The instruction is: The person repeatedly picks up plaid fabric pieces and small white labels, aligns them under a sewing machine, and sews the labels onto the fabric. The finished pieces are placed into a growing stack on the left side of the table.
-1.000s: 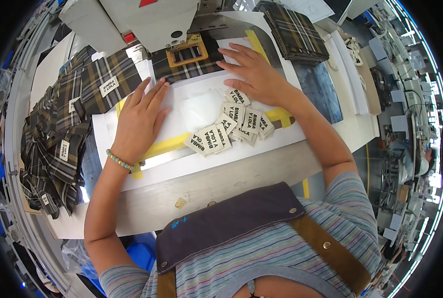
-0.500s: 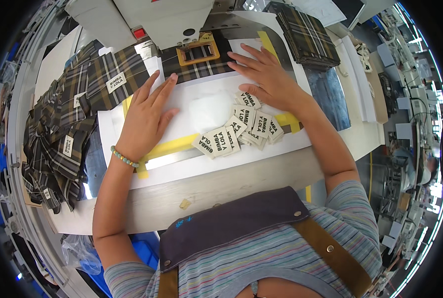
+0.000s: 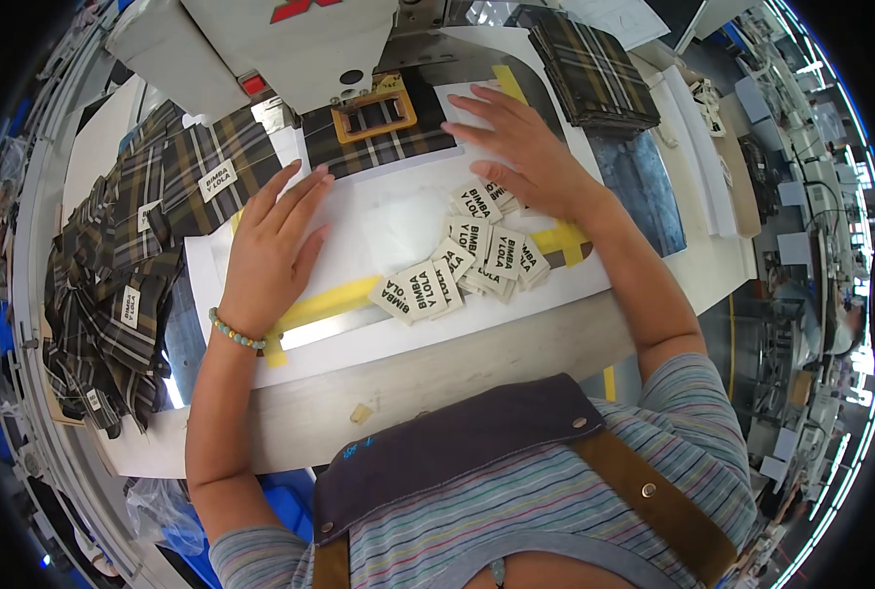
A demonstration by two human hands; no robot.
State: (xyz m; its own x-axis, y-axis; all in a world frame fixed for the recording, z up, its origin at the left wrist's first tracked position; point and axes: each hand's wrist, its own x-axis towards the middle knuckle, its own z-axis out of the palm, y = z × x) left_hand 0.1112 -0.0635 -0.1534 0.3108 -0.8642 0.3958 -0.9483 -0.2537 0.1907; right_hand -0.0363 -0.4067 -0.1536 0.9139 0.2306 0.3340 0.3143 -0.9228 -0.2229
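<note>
My left hand (image 3: 269,250) lies with fingers apart on a white board (image 3: 212,299), its fingertips by the lower edge of a dark plaid piece (image 3: 325,152) under the machine's yellow rectangular frame (image 3: 377,134). My right hand (image 3: 528,157) has its fingers spread, holding nothing, just right of that piece, with its thumb over the upper end of a loose pile of cream labels (image 3: 501,252). Yellow tape (image 3: 329,292) runs along the board below a translucent white patch.
The white machine head (image 3: 290,44) overhangs the board. Plaid pieces, some bearing cream labels, are heaped (image 3: 113,285) at the left. A folded plaid stack (image 3: 595,69) sits at the back right, beside white card sheets (image 3: 698,147). A blue bin (image 3: 275,510) is below the table.
My right hand has shifted slightly to the right. My left hand stays in about the same place. The whole view moves a little between the frames.
</note>
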